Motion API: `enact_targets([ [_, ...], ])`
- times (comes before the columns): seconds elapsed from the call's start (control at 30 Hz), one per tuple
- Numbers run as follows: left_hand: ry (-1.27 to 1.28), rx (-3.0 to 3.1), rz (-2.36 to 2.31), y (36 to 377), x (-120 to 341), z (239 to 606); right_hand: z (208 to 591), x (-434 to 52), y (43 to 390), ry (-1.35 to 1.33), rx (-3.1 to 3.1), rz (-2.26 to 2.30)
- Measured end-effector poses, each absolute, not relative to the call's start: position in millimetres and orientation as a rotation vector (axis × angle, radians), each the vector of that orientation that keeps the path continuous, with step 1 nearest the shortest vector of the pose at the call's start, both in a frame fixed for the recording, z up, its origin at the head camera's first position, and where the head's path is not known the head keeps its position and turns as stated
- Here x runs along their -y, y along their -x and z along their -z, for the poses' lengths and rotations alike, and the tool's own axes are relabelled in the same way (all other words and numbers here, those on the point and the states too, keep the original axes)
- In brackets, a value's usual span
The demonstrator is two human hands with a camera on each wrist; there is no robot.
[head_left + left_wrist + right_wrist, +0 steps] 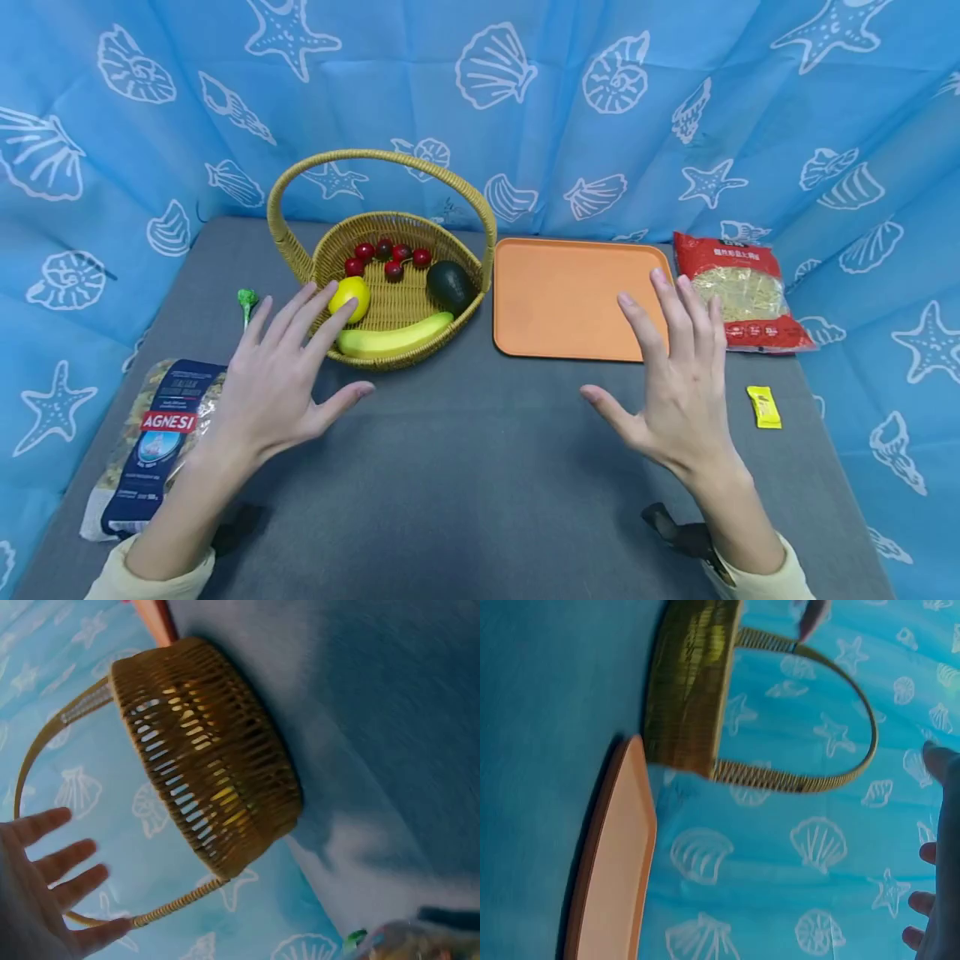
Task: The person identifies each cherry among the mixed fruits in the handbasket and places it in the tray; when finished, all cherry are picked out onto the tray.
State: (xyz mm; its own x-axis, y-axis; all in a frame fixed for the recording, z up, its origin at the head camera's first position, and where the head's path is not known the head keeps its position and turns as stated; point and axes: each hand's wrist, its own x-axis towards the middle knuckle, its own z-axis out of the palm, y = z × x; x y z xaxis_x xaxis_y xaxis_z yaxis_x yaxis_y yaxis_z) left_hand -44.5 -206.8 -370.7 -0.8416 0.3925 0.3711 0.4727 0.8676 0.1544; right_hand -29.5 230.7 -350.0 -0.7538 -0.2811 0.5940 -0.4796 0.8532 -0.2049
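Round woven wicker basket with arched handle (pixel 397 275) set on grey table (pixel 465 467), left hand (pixel 277 379) spread flat just before it, fingers straight and seemingly held above the table, right hand (pixel 675 375) likewise splayed, nothing grasped, before orange rectangular plastic tray (pixel 570 296) beside the basket

A round woven wicker basket (pixel 390 329) with a tall arched handle stood upright at the centre-left of the frame. It held a lemon (pixel 351 297), a banana (pixel 393 337), an avocado (pixel 450 286) and several cherries (pixel 384 257).
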Motion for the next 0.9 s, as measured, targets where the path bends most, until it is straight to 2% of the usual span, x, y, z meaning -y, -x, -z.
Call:
enact_targets([
  [0.23,0.424,2.769,0.66,52,203,369,350,-204,38,-0.695,2.403,-0.792],
  [0.47,0.222,2.855,0.98,67,210,378,363,-177,63,-0.871,2.347,-1.282],
  [0.9,0.098,2.989,1.256,80,238,386,364,-102,125,-1.028,2.525,-1.744],
])
